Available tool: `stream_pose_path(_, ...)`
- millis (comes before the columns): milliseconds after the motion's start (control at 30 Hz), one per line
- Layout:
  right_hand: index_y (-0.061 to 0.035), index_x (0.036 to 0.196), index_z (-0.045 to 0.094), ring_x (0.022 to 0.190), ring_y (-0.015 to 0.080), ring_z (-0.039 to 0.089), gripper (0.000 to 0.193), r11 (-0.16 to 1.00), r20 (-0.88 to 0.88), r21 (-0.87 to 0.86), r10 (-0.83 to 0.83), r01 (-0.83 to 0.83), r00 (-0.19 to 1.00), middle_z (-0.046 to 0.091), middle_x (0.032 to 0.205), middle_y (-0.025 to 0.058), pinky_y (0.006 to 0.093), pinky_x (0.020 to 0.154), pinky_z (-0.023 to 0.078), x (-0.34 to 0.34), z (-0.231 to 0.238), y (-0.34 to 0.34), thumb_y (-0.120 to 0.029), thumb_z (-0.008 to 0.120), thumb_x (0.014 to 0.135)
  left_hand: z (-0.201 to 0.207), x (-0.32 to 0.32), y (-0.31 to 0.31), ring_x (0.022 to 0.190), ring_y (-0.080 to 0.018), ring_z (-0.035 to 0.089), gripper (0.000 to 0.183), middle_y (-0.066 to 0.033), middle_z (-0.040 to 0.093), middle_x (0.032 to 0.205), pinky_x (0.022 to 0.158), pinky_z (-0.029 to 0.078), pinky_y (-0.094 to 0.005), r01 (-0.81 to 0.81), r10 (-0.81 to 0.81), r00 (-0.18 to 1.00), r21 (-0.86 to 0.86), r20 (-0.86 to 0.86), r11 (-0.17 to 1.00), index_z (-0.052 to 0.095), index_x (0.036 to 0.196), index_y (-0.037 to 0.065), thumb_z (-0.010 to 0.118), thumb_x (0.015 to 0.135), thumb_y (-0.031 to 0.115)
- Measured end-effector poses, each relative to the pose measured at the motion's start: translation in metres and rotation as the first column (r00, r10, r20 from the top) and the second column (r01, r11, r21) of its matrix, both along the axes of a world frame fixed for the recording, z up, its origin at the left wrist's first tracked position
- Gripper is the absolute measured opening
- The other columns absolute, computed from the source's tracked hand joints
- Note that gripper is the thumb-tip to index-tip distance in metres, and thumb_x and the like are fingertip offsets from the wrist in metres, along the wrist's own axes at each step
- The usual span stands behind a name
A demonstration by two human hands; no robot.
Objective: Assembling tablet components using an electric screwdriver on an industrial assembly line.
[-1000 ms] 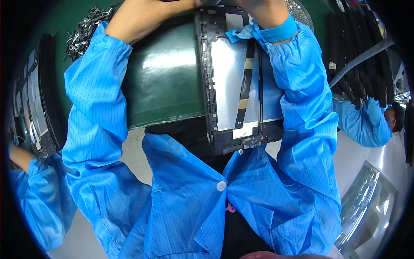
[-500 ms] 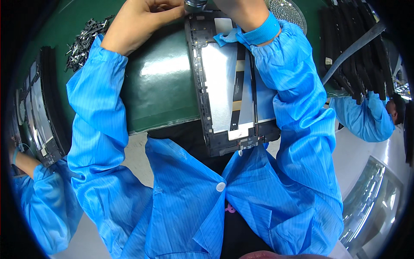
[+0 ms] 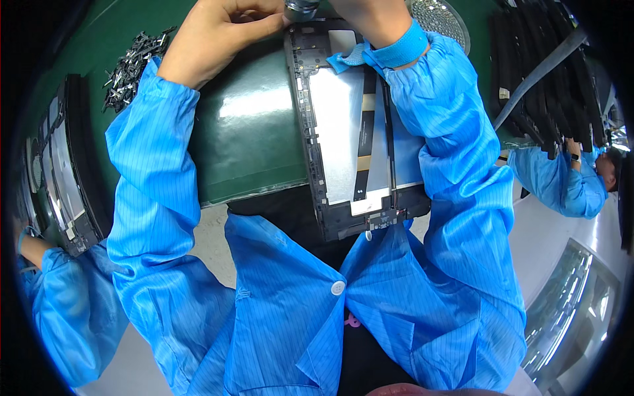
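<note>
An opened flat electronic device (image 3: 333, 132) lies in front of me, its near end jutting past the table edge. It has a black frame, a silver plate and a black ribbon cable (image 3: 364, 145) along it. My left hand (image 3: 214, 43) is at the device's far left corner, thumb and fingers pinched together; what they hold, if anything, is hidden. Beside that thumb stands a shiny metal cylinder (image 3: 302, 8), cut off by the top edge. My right hand (image 3: 373, 20) reaches over the far end of the device; its fingers are out of the picture. A blue strap (image 3: 399, 49) circles the right wrist.
A heap of small black and silver parts (image 3: 135, 69) sits left on the green table (image 3: 247, 145). At the far right is a clear dish of small shiny pieces (image 3: 444, 23). Black frames (image 3: 545, 79) stand in a row at right. Other people's blue sleeves (image 3: 72, 317) show at both sides.
My left forearm has shifted slightly right; both hands stay at the device's far end. At right, another person's hand with a dark wristband has come into sight.
</note>
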State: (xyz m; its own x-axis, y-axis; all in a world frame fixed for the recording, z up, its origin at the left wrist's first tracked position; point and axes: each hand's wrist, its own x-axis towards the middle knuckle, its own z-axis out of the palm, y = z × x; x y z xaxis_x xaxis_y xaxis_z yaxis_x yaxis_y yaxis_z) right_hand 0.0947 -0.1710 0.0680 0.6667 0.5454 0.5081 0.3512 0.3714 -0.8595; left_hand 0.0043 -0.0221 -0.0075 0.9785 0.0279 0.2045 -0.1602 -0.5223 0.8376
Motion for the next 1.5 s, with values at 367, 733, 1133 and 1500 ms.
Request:
stream_pose_path(367,0.0012,0.077,0.063,0.046,0.0084,0.055,0.016,0.997,-0.131,0.067,0.056,-0.047,0.990,0.060,0.061,0.0025,0.0246,0.041,0.042,-0.005,0.000,-0.003,-0.007,0.065,0.091,-0.002,-0.003,-0.004,0.086,-0.0100,0.063,0.018,-0.0031,0.068,0.088,0.081,0.050,-0.0252,-0.067,0.051,0.991,-0.130,-0.123,0.989,0.069,0.100,-0.004,0.071,0.088,0.009)
stream_pose_path(733,-0.0003,0.081,0.063,0.053,0.0074,0.055,0.016,0.997,-0.139,0.083,0.011,0.001,0.990,0.061,0.065,0.0019,0.0258,0.046,0.042,-0.006,0.001,-0.005,-0.012,0.068,0.090,0.006,-0.002,-0.012,0.077,-0.0074,0.055,0.015,-0.0013,0.062,0.095,0.072,0.045,-0.0229,0.025,-0.022,0.999,-0.145,0.025,0.989,0.069,0.097,-0.004,0.069,0.088,0.008)
stream_pose_path(1133,0.0009,0.103,0.065,0.049,0.0073,0.056,0.020,0.996,-0.146,0.086,0.027,-0.014,0.989,0.062,0.068,0.0021,0.0232,0.043,0.044,0.007,0.008,-0.017,-0.013,0.072,0.091,0.009,-0.005,-0.014,0.088,-0.0105,0.062,0.017,-0.0047,0.066,0.109,0.078,0.049,-0.0235,0.049,-0.044,0.997,-0.095,0.056,0.994,0.072,0.101,-0.002,0.071,0.090,0.012)
stream_pose_path(1500,-0.0002,0.098,0.068,0.047,0.0093,0.057,0.014,0.958,-0.039,-0.045,-0.286,0.284,0.958,0.067,0.074,0.0042,0.0232,0.041,0.043,0.068,0.042,-0.100,-0.012,0.071,0.090,0.057,-0.137,-0.169,0.136,-0.0641,0.024,0.105,-0.0277,0.038,0.148,0.100,0.022,-0.0813,-0.083,0.101,0.995,0.539,-0.004,0.838,0.052,0.142,0.014,0.080,0.059,0.071)
